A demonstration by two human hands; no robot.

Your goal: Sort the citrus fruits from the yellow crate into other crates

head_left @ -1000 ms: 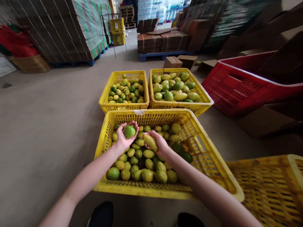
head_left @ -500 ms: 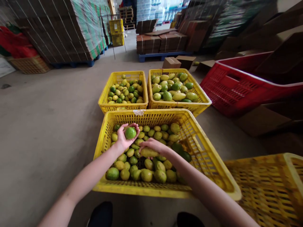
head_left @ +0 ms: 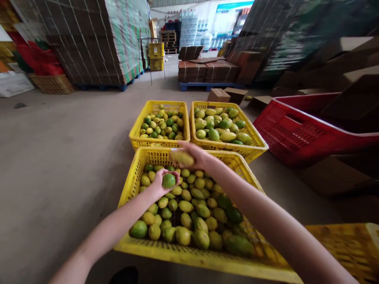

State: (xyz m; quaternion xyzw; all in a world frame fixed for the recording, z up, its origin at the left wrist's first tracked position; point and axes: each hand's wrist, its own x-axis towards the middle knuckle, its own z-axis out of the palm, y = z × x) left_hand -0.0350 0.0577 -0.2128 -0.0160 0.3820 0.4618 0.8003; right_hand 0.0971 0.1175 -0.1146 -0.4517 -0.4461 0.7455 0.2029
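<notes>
My left hand (head_left: 159, 184) is cupped over the left part of the front yellow crate, with a round green lemon (head_left: 168, 181) held in its palm and fingers. Above the far rim of that crate, my right hand (head_left: 197, 155) grips a long yellow lemon (head_left: 182, 158), both blurred by motion. Beneath them, the front yellow crate (head_left: 189, 258) holds many green and yellow lemons (head_left: 185, 206) in a loose layer. Parts of its slatted floor show between the fruit.
Behind stand two yellow crates of lemons, a left one (head_left: 159, 142) with smaller fruit and a right one (head_left: 260, 144) with larger, longer fruit. A red crate (head_left: 291, 122) and cardboard are at right. Another yellow crate (head_left: 340, 232) sits lower right. Wrapped pallets stand farther back.
My right hand has lifted the long yellow lemon out of the front crate and carried it forward to the far rim. My left hand still holds the green lemon. The view has tilted up.
</notes>
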